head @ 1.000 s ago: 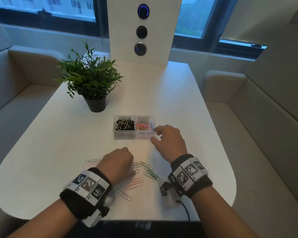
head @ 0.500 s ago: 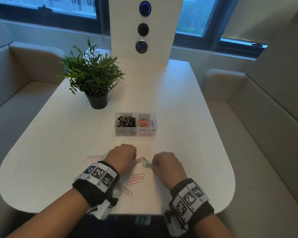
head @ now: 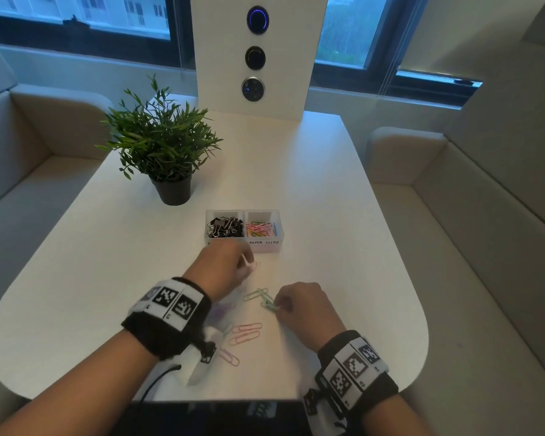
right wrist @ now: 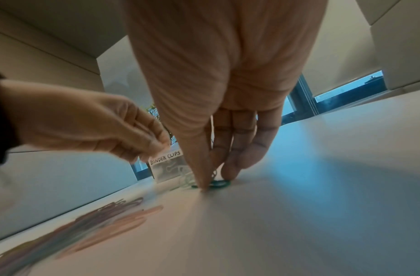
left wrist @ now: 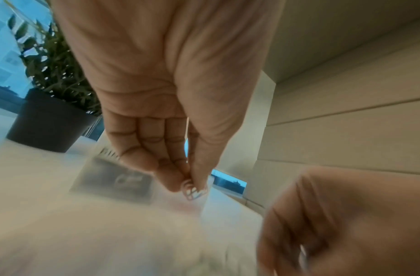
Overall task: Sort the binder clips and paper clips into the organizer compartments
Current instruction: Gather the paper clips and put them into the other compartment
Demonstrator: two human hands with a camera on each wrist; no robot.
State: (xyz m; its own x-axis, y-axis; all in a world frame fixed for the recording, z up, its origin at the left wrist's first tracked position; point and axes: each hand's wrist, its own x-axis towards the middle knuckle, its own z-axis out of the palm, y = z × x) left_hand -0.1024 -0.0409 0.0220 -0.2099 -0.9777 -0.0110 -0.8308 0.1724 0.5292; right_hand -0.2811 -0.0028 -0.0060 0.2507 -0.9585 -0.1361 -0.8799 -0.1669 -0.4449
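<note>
A clear two-compartment organizer (head: pixel 266 247) stands mid-table; its left compartment holds black binder clips (head: pixel 225 227), its right one coloured paper clips (head: pixel 260 228). My left hand (head: pixel 225 267) hovers just in front of it and pinches a pink paper clip (head: pixel 255 265) (left wrist: pixel 193 190) between thumb and fingers. My right hand (head: pixel 301 305) is down on the table, thumb and fingers pinching a green paper clip (head: pixel 269 306) (right wrist: pixel 218 184) that still lies on the surface. Loose paper clips, pink (head: pixel 245 333) and pale green (head: pixel 255 294), lie between my wrists.
A potted green plant (head: pixel 162 149) stands at the back left of the white table (head: pixel 343 215). A white panel with three round buttons (head: pixel 255 55) rises at the far edge. Cushioned benches flank the table on both sides.
My left hand rose from the loose pile and moved forward toward the organizer with a pink paper clip. My right hand came back from the organizer to the pile and pinched a green clip.
</note>
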